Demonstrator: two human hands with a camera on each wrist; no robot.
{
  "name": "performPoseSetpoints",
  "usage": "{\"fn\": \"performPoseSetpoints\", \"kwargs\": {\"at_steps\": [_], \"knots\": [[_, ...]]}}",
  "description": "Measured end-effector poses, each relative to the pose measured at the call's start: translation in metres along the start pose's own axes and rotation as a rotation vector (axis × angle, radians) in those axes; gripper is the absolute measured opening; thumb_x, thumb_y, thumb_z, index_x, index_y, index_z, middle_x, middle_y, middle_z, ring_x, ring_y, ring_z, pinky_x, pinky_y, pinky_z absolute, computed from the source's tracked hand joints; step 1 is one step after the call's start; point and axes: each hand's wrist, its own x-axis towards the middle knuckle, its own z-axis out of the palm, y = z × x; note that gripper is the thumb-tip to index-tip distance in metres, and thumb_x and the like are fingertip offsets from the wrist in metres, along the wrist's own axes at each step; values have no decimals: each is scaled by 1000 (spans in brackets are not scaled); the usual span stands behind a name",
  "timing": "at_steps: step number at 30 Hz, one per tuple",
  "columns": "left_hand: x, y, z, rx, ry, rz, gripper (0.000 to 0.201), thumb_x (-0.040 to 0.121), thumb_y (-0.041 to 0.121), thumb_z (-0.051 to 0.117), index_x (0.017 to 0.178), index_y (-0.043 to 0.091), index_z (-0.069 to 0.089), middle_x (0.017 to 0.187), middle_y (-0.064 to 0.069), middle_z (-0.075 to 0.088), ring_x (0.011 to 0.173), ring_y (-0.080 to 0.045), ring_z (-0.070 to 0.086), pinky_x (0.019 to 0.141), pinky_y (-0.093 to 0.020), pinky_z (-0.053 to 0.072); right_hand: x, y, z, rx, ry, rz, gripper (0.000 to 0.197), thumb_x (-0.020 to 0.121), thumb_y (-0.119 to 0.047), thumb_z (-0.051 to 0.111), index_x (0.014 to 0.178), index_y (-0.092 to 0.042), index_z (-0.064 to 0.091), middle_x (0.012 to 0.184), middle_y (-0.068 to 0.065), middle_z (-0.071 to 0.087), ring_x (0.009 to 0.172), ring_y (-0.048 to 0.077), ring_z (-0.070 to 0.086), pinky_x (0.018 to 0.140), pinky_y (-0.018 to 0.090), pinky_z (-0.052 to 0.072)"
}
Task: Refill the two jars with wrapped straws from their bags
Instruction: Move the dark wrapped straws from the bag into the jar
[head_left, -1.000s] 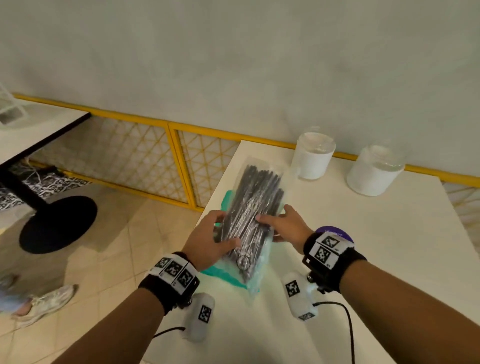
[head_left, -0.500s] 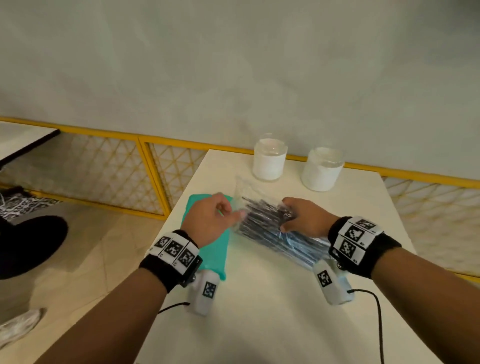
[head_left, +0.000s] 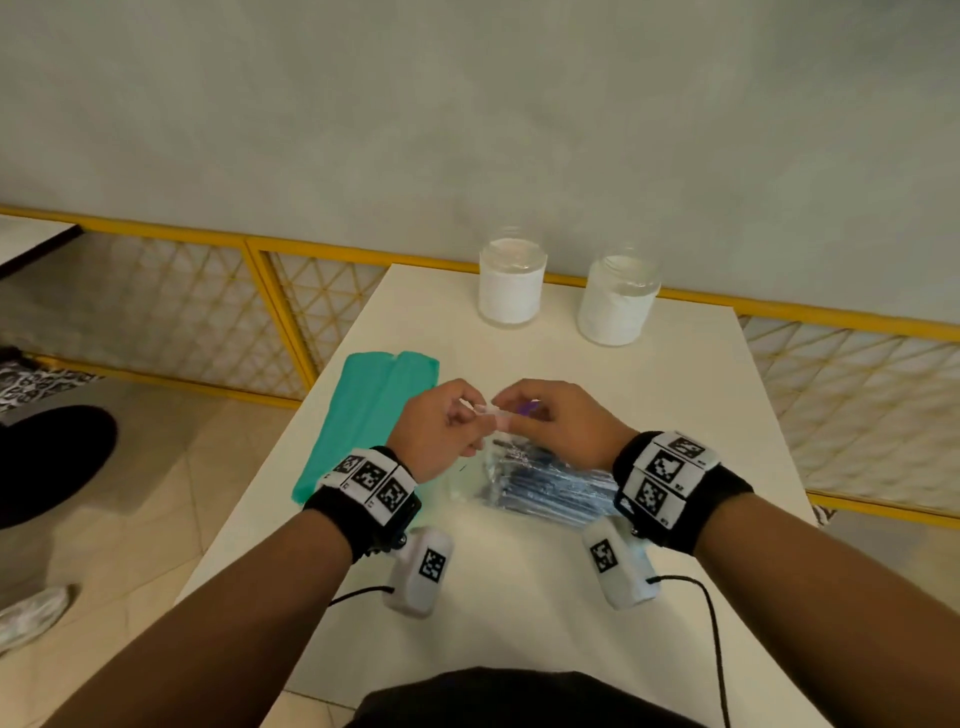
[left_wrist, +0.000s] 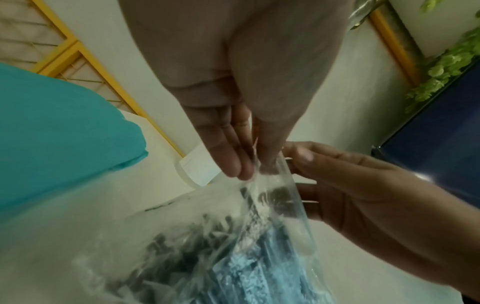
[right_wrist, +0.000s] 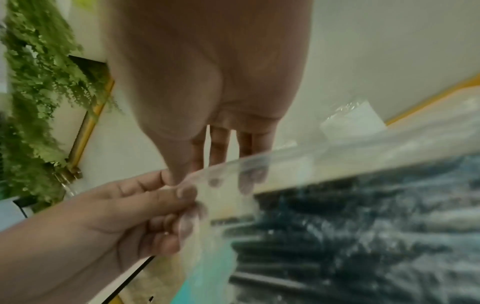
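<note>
A clear plastic bag of dark wrapped straws (head_left: 545, 491) lies on the white table (head_left: 519, 623) under my hands, its mouth lifted. My left hand (head_left: 441, 431) and right hand (head_left: 556, 421) both pinch the bag's top edge (head_left: 493, 413), fingertips nearly meeting. In the left wrist view the left fingers (left_wrist: 233, 162) grip the clear film (left_wrist: 283, 185) opposite the right hand (left_wrist: 350, 185). The right wrist view shows the bag edge (right_wrist: 259, 162) stretched across, straws (right_wrist: 363, 226) below. Two glass jars (head_left: 511, 275) (head_left: 618, 299) with white labels stand at the table's far edge. A teal bag (head_left: 374, 415) lies at left.
A yellow lattice railing (head_left: 291, 291) runs behind and left of the table, with tiled floor (head_left: 156, 519) below. A small purple thing (head_left: 527, 409) shows behind my right fingers. Green plants (right_wrist: 33, 82) hang beyond the table. Wrist cables (head_left: 717, 649) trail over the near tabletop.
The straw bag went from held up in both hands to lying on the table. Both hands moved to its top edge and now pinch it. The head camera view shifted right toward the jars.
</note>
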Motion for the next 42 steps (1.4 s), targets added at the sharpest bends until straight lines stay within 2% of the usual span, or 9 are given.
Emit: {"fn": "performPoseSetpoints", "kwargs": {"at_steps": [4, 8, 13, 19, 26, 29, 32, 36, 42], "knots": [[6, 11, -3, -65, 0, -15, 17, 85, 14, 73, 89, 3, 61, 72, -15, 72, 57, -12, 68, 58, -21, 58, 7, -6, 8, -8, 153, -48, 14, 92, -30, 65, 96, -18, 69, 78, -14, 63, 55, -3, 53, 63, 20, 39], [9, 15, -8, 62, -36, 0, 18, 92, 12, 62, 99, -4, 66, 90, -22, 74, 63, -8, 70, 63, -20, 59, 10, -10, 6, -67, 169, -93, 13, 93, -29, 61, 95, -17, 65, 89, -6, 67, 78, 11, 61, 74, 29, 49], [17, 7, -12, 286, 28, 22, 16, 93, 20, 60, 93, 6, 66, 86, -12, 76, 80, -21, 72, 78, -35, 56, 12, -3, 6, -272, 148, -42, 8, 97, -16, 52, 97, -9, 57, 94, 2, 59, 82, 20, 53, 73, 29, 38], [28, -16, -44, 399, 172, -60, 20, 91, 21, 57, 73, 27, 55, 82, -4, 74, 85, -25, 70, 85, -44, 56, -20, 59, -22, -408, 188, 182, 8, 96, -8, 47, 93, -15, 51, 96, 2, 55, 84, 23, 52, 74, 29, 38], [34, -25, -50, 463, 136, -87, 16, 91, 20, 56, 76, 26, 58, 87, -6, 73, 87, -25, 68, 86, -44, 56, -48, 109, -58, -524, 276, 457, 13, 96, -4, 48, 106, -9, 54, 93, 6, 48, 96, 35, 54, 70, 34, 37], [35, -25, -47, 474, 136, -97, 8, 92, 21, 56, 86, 19, 61, 91, -6, 73, 90, -25, 67, 85, -39, 55, -47, 103, -63, -603, 227, 536, 19, 96, -4, 47, 114, -9, 52, 109, 11, 51, 105, 35, 52, 75, 36, 42], [31, -21, -42, 504, 130, -109, 10, 92, 17, 56, 94, 11, 65, 92, -5, 69, 86, -21, 61, 75, -27, 43, -38, 79, -53, -506, 292, 396, 34, 90, -10, 59, 123, -13, 51, 124, 10, 50, 116, 30, 46, 91, 37, 43], [25, -18, -33, 433, 106, -99, 11, 86, 4, 57, 91, 13, 60, 90, -2, 63, 85, -18, 57, 68, -21, 40, -16, 51, -20, -535, 7, 181, 33, 87, -22, 65, 119, -20, 58, 116, 3, 55, 110, 23, 49, 87, 34, 42], [15, -19, -26, 527, -166, 5, 28, 95, 27, 57, 122, 23, 62, 116, 1, 54, 101, -15, 52, 90, -27, 38, -9, 56, -2, -635, 35, 172, 30, 89, -6, 50, 115, -22, 55, 111, 2, 59, 102, 26, 55, 75, 34, 43]]}}
